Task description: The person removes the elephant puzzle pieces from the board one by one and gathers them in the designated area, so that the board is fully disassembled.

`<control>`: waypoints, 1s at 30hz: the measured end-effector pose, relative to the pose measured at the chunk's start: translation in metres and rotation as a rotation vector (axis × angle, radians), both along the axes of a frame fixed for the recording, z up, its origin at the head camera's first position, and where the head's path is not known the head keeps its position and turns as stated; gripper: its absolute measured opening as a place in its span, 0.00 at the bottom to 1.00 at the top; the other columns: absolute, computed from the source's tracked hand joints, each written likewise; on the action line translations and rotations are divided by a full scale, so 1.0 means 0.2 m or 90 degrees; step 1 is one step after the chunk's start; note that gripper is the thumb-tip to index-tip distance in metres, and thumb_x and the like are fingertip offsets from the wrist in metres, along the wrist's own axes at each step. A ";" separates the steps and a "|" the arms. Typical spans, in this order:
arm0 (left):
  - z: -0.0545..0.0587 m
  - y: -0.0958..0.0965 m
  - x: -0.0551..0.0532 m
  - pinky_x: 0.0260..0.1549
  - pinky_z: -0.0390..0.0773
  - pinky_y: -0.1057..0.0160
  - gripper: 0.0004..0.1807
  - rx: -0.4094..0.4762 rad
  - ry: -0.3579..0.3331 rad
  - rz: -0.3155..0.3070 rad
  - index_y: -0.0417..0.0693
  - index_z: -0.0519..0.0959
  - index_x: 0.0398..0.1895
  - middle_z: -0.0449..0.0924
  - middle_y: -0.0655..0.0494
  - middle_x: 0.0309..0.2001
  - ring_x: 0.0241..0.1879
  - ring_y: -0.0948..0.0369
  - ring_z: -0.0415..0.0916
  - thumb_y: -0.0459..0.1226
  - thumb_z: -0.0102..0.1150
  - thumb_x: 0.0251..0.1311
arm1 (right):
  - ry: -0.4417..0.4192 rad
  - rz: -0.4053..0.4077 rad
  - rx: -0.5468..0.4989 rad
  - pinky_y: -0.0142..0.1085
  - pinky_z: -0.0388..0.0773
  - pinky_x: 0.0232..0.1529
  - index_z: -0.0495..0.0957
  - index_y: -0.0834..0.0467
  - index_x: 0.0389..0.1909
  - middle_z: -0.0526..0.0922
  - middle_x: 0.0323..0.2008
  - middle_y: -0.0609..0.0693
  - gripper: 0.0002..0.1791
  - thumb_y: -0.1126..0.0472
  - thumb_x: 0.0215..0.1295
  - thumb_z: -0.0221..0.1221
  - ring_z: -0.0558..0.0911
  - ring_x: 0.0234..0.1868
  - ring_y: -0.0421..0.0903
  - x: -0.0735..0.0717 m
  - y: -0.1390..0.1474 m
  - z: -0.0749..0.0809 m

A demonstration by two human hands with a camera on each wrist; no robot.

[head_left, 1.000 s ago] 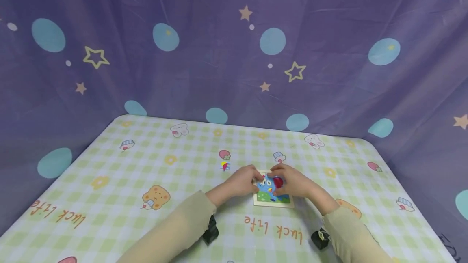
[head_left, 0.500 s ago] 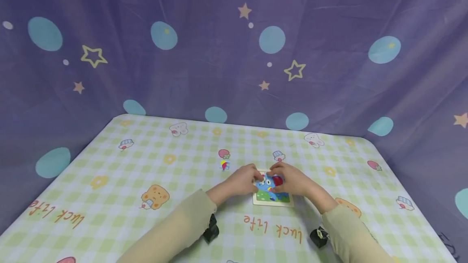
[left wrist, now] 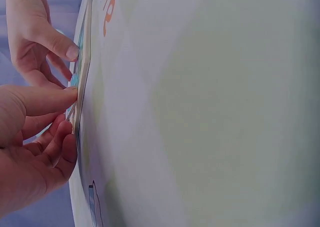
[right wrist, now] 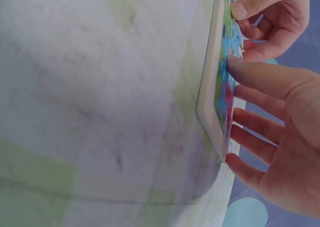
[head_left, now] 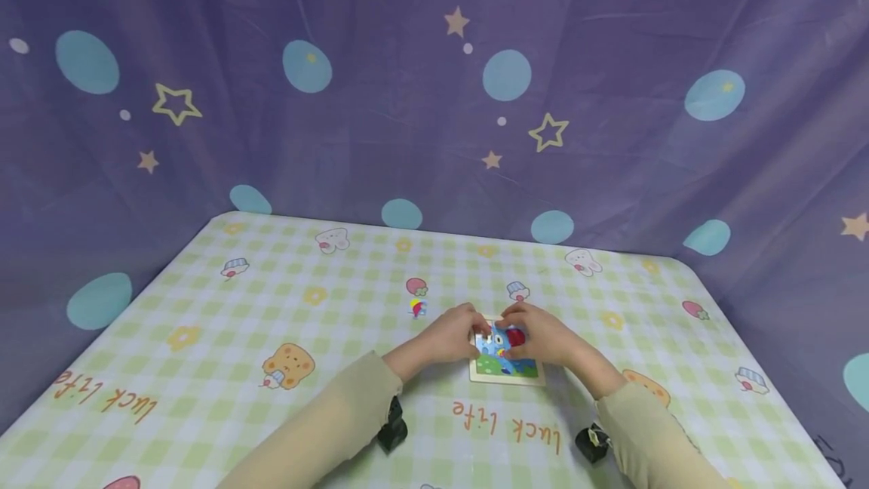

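Note:
A small jigsaw puzzle (head_left: pixel 511 368) in a pale wooden frame lies flat on the table in the head view, showing a blue elephant with a red ear on green. My left hand (head_left: pixel 448 334) is at its left side, with curled fingers and thumb gripping near the frame's edge. From the right, my right hand (head_left: pixel 546 334) touches the picture with its thumb (right wrist: pixel 240 67), while its fairly straight fingers reach along the far side. The hands cover parts of the puzzle. A loose puzzle piece (head_left: pixel 417 308), yellow, red and blue, lies beyond my left hand.
A checked green and white tablecloth (head_left: pixel 366 421) with printed cartoons covers the table. Behind it hangs a purple curtain (head_left: pixel 407 134) with stars and blue spots. Black wrist devices (head_left: pixel 391 429) sit below both sleeves.
Both hands stay around the puzzle with only very slight finger movement. The loose piece keeps its place, and the head view shifts a little.

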State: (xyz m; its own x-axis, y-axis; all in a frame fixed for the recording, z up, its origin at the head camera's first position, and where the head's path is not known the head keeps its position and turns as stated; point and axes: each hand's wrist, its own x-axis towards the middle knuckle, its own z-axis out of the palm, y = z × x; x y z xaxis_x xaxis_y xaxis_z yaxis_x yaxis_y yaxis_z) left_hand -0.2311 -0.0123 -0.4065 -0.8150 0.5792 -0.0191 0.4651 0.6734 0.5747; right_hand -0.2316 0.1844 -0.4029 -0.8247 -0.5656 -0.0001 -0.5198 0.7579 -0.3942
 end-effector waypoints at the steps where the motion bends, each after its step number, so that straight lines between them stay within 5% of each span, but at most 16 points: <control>1: 0.00 0.00 0.00 0.36 0.68 0.70 0.19 0.001 0.001 0.000 0.45 0.80 0.42 0.72 0.58 0.35 0.33 0.66 0.67 0.31 0.67 0.42 | 0.002 0.002 0.000 0.51 0.65 0.55 0.78 0.62 0.47 0.74 0.51 0.58 0.25 0.59 0.45 0.68 0.72 0.54 0.58 0.00 0.00 0.00; 13: -0.01 -0.01 0.00 0.30 0.68 0.70 0.16 0.034 -0.049 0.026 0.49 0.80 0.40 0.73 0.58 0.33 0.29 0.67 0.67 0.31 0.66 0.44 | 0.002 0.007 0.000 0.50 0.66 0.55 0.78 0.62 0.46 0.74 0.51 0.58 0.25 0.58 0.45 0.69 0.72 0.54 0.57 -0.01 0.00 0.00; 30: -0.01 -0.01 -0.03 0.28 0.68 0.69 0.09 0.072 -0.043 0.031 0.52 0.82 0.35 0.74 0.62 0.27 0.27 0.65 0.68 0.30 0.55 0.55 | -0.015 -0.001 -0.008 0.51 0.65 0.56 0.78 0.62 0.46 0.73 0.52 0.58 0.24 0.59 0.45 0.68 0.71 0.55 0.57 0.00 0.00 0.00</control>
